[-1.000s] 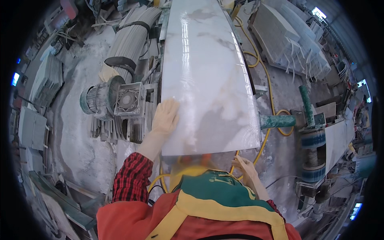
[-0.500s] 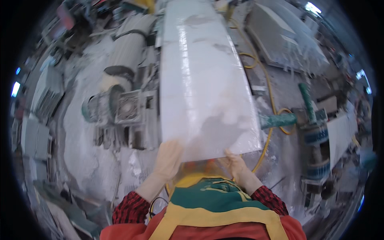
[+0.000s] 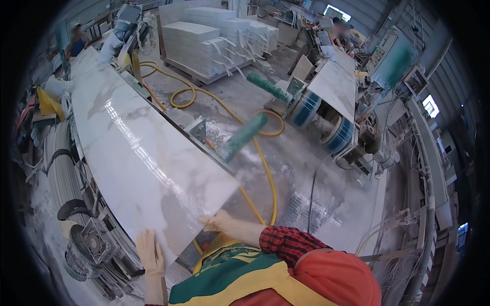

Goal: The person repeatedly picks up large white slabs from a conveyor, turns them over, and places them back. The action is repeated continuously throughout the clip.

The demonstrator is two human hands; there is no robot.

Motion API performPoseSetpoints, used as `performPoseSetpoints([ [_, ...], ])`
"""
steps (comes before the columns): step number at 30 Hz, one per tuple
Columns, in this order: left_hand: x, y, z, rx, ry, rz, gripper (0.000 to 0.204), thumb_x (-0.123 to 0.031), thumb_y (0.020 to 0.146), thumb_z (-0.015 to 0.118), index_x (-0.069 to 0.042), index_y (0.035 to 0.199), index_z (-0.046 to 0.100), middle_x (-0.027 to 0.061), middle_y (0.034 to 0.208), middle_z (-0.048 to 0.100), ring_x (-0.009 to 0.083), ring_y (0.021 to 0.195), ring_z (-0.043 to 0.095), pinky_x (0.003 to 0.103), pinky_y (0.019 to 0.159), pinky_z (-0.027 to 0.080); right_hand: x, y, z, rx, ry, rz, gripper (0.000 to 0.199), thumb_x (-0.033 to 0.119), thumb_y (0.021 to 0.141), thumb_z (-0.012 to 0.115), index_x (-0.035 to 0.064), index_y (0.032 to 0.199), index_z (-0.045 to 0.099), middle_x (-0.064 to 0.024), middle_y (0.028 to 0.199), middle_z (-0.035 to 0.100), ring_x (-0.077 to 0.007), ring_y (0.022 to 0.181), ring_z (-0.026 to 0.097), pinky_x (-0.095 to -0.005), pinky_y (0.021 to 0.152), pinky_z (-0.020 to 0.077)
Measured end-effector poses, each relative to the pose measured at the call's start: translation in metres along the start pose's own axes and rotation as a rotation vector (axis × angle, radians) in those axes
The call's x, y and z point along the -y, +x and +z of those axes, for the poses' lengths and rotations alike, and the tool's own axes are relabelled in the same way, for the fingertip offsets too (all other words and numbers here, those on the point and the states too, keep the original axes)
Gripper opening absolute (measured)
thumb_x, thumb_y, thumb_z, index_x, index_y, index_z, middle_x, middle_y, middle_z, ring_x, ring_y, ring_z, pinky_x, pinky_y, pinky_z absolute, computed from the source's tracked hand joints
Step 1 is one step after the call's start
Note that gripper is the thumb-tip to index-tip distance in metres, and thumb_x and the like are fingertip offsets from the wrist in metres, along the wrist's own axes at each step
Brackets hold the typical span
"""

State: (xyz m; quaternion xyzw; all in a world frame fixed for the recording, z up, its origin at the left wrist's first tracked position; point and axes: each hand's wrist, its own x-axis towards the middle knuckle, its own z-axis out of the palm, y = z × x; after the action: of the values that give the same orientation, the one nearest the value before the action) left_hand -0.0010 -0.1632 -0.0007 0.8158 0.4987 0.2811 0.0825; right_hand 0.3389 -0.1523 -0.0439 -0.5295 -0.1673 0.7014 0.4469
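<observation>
A long white marble slab [image 3: 148, 153] with grey-brown patches and a glossy surface stretches from me toward the far left. On its near end lies my left hand [image 3: 150, 255], its fingers stretched out flat close to the left corner. My right hand [image 3: 223, 224] grips the right part of the same near edge, with some fingertips hidden at the slab's rim. My apron [image 3: 235, 270], green with yellow trim, is just below that edge.
Stacked pale stone blocks [image 3: 209, 46] stand on a pallet at the back. A yellow hose [image 3: 263, 168] winds over the wet floor. Green rollers [image 3: 245, 135] jut out right of the slab. A second machine [image 3: 332, 117] stands right; a motor [image 3: 92, 245] is left. Two people work far off.
My view has swung right and up, so the slab now slants to the far left. Both hands remain at its near end; the left lies flatter on it.
</observation>
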Motion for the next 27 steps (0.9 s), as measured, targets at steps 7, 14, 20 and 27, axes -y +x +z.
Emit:
performPoseSetpoints([
  [7,0.045,0.039,0.015,-0.11,0.112,0.02,0.049,-0.006,0.096,0.065,0.0,0.144,0.062,0.0275,0.148,0.059,0.0486,0.141,0.051,0.058,0.122,0.034,-0.003,0.001,-0.007,0.03,-0.043,0.099,0.054,0.026,0.086,0.092,-0.0005,0.127,0.068,-0.0131,0.113,0.075,-0.0237,0.096,0.076,-0.0364,0.086,0.065],
  [14,0.015,0.056,0.002,-0.117,0.179,-0.011,0.046,-0.014,0.092,0.069,-0.001,0.135,0.065,0.0259,0.14,0.063,0.0482,0.13,0.057,0.058,0.115,0.04,0.013,-0.018,-0.014,0.055,-0.142,0.122,0.047,0.026,0.086,0.092,-0.009,0.113,0.074,-0.0189,0.113,0.077,-0.0323,0.099,0.077,-0.044,0.091,0.0646],
  [20,0.011,0.049,-0.002,-0.105,0.233,-0.044,0.049,-0.018,0.09,0.069,-0.004,0.137,0.064,0.0236,0.14,0.062,0.0455,0.131,0.056,0.058,0.115,0.04,0.014,-0.019,-0.016,0.078,-0.121,0.153,0.051,0.026,0.096,0.083,-0.0072,0.132,0.067,-0.0224,0.123,0.073,-0.0357,0.099,0.077,-0.0443,0.083,0.0652],
  [27,0.003,0.052,-0.006,-0.046,0.195,-0.071,0.051,-0.016,0.094,0.068,-0.002,0.142,0.061,0.0237,0.144,0.059,0.0432,0.132,0.053,0.056,0.111,0.037,0.012,-0.01,-0.037,0.125,-0.104,0.134,0.063,0.034,0.102,0.077,-0.0062,0.146,0.057,-0.0193,0.127,0.072,-0.0322,0.104,0.076,-0.0442,0.084,0.0654],
])
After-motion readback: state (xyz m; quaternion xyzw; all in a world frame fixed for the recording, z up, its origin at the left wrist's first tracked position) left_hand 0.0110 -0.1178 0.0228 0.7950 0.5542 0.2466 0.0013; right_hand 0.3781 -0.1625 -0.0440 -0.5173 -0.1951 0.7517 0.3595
